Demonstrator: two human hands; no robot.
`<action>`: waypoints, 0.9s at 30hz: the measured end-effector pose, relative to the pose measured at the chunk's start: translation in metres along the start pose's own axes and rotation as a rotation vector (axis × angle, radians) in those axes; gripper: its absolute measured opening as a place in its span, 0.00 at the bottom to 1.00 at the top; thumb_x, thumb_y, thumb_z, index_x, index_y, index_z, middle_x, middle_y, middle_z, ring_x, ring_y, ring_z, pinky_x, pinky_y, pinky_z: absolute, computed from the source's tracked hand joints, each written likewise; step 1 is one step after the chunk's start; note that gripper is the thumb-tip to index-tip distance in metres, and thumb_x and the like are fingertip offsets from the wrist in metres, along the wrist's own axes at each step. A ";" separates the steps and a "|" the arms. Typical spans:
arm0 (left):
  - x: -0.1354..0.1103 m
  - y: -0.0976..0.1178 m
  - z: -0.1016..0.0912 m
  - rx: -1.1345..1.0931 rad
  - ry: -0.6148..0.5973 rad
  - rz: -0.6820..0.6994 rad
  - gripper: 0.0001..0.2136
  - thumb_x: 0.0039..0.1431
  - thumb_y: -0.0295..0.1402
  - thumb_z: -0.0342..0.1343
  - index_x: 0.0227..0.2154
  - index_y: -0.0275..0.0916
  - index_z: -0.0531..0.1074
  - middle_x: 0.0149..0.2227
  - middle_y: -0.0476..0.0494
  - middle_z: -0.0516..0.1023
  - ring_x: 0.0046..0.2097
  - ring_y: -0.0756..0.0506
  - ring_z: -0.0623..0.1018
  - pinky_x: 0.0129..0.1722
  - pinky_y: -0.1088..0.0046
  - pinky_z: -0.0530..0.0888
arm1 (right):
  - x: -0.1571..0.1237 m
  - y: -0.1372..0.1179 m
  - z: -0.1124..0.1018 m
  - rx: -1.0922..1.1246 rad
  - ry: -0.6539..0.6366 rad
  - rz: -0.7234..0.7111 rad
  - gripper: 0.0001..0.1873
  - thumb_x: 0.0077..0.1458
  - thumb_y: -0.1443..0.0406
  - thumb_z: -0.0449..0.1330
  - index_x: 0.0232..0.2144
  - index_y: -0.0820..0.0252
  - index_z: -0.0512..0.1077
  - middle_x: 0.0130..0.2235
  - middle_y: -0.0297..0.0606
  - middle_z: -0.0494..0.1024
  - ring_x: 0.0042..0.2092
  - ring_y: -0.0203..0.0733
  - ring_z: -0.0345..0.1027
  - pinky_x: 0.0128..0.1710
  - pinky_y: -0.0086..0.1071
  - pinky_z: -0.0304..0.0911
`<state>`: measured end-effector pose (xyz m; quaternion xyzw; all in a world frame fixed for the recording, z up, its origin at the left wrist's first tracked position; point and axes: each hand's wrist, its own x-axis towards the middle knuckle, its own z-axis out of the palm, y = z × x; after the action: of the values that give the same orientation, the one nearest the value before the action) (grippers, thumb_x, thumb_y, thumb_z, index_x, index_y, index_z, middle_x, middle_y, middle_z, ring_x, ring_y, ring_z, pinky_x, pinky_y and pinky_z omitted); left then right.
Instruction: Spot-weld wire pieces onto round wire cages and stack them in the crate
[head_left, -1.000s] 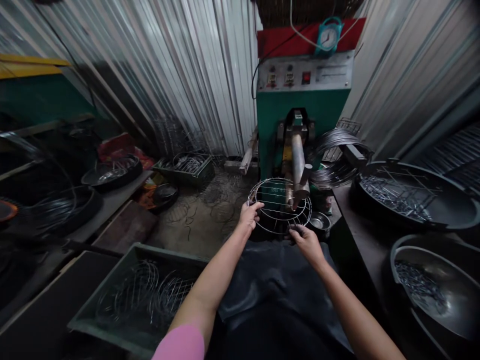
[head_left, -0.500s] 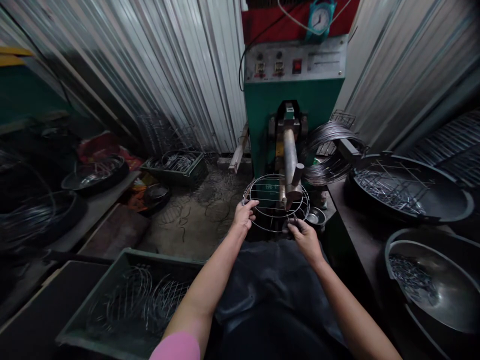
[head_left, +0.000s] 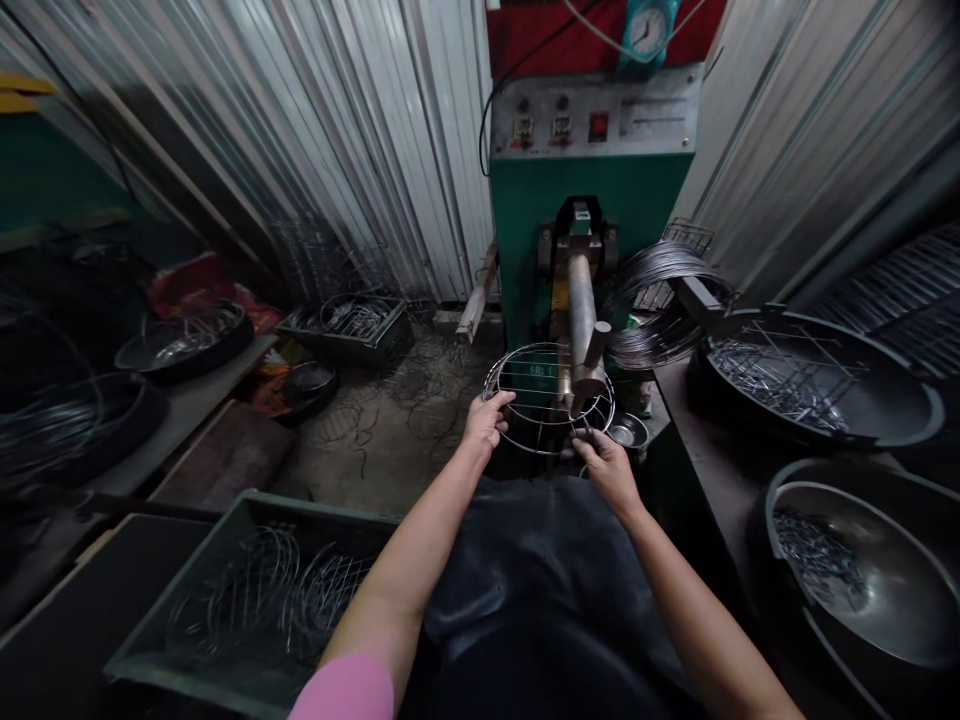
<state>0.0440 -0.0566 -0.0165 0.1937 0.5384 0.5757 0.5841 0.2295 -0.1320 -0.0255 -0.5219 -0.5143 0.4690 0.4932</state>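
A round wire rack (head_left: 525, 385) with a ring rim and parallel cross wires lies under the metal arm (head_left: 581, 315) of a green welding machine (head_left: 592, 190). My left hand (head_left: 486, 420) grips the rack's left rim, fingers curled over the wire. My right hand (head_left: 604, 465) pinches the rim at the near right, close to the arm's tip. A dark apron (head_left: 540, 560) covers my lap below both hands.
A green crate (head_left: 247, 595) of finished wire racks sits at lower left. Two dark pans (head_left: 817, 380) (head_left: 862, 570) holding short wire pieces stand at right. A coil of wire (head_left: 652, 300) hangs beside the machine. A small steel bowl (head_left: 628, 432) and corrugated metal walls lie around.
The view has shifted slightly; both hands stay on the rack's rim and have turned it a little under the machine's arm.
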 end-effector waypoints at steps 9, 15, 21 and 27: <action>0.002 -0.004 0.001 -0.014 0.039 -0.017 0.16 0.30 0.29 0.64 0.22 0.37 0.61 0.17 0.59 0.56 0.16 0.60 0.52 0.14 0.82 0.46 | 0.002 -0.003 0.004 0.037 0.033 0.023 0.21 0.44 0.50 0.60 0.31 0.61 0.70 0.28 0.36 0.76 0.30 0.41 0.73 0.34 0.33 0.67; 0.002 -0.007 0.000 -0.032 0.063 -0.003 0.17 0.27 0.30 0.65 0.21 0.37 0.61 0.15 0.61 0.52 0.15 0.60 0.50 0.13 0.83 0.45 | -0.014 0.013 -0.009 0.125 0.185 0.033 0.21 0.45 0.52 0.60 0.36 0.62 0.71 0.29 0.36 0.75 0.27 0.38 0.70 0.31 0.33 0.66; -0.001 -0.008 0.004 -0.049 0.092 -0.017 0.18 0.26 0.30 0.66 0.18 0.37 0.60 0.14 0.61 0.52 0.15 0.60 0.50 0.12 0.83 0.45 | -0.057 0.074 -0.061 -0.066 0.201 0.288 0.22 0.44 0.55 0.56 0.36 0.67 0.71 0.20 0.31 0.68 0.22 0.35 0.62 0.23 0.28 0.58; -0.004 -0.006 -0.001 -0.083 0.139 -0.078 0.18 0.29 0.29 0.68 0.18 0.36 0.60 0.15 0.60 0.53 0.15 0.60 0.50 0.12 0.83 0.46 | -0.087 0.106 -0.076 -0.354 0.297 0.313 0.21 0.46 0.58 0.51 0.42 0.61 0.66 0.27 0.36 0.73 0.28 0.41 0.68 0.31 0.33 0.62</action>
<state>0.0466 -0.0626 -0.0199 0.1079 0.5606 0.5865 0.5746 0.3108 -0.2203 -0.1273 -0.7361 -0.4231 0.3607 0.3860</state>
